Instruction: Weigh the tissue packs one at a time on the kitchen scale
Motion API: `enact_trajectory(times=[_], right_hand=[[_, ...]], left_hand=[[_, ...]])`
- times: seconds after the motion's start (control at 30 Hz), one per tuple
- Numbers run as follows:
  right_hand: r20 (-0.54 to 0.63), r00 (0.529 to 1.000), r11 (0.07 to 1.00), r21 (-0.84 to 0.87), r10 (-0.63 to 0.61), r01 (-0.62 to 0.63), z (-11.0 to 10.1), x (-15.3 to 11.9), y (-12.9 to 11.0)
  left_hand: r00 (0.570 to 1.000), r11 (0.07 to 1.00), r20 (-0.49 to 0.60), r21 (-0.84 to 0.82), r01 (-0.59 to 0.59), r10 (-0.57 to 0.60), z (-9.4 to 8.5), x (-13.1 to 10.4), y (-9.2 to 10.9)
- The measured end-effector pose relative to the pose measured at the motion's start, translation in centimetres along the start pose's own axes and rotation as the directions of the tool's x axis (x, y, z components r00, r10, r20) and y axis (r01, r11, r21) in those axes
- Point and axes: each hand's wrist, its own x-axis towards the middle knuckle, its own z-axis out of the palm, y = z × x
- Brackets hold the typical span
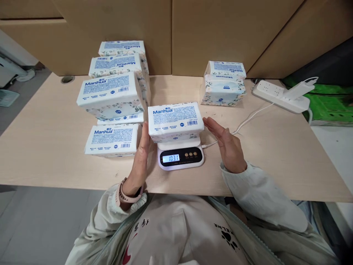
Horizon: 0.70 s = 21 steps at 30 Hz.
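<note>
A white and blue pack of tissues [175, 118] marked Manhua rests on a small white digital scale [162, 164], whose lit display appears to read 103.1. Along the pack's left side stands my left hand [139, 160], fingers stretched out flat; whether it touches the pack I cannot tell. On the other side, my right hand [228, 147] has its fingers extended, the tips close to the pack's right edge. Neither hand grips anything. The pack covers most of the weighing plate.
Several more tissue packs [110, 92] are stacked at the left, with a single pack [112, 140] in front. More packs [223, 88] stand back right, near a white power strip [281, 96]. A white cable [252, 117] runs to the scale. Cardboard boxes [209, 33] line the table's back [179, 86].
</note>
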Motion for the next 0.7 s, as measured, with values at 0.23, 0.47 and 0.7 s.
enact_trajectory(times=[0.23, 0.47, 0.7], right_hand=[[0.048, 0.999, 1.0, -0.016, 0.013, -0.013, 0.6, -0.1, -0.3], [0.165, 0.985, 0.99, -0.122, -0.048, 0.069, 1.4, 0.4, -0.5], [0.028, 0.96, 0.933, -0.23, -0.277, 0.276, -0.1, 2.8, -3.7]], left_hand=[[1.0, 1.0, -0.01, 0.004, 0.003, -0.003, 0.0, 0.3, 0.1], [0.998, 0.994, 0.028, 0.096, -0.052, 0.05, 0.3, 1.0, 0.2], [0.981, 0.97, 0.094, 0.162, -0.181, 0.167, 4.4, 5.1, 3.8]])
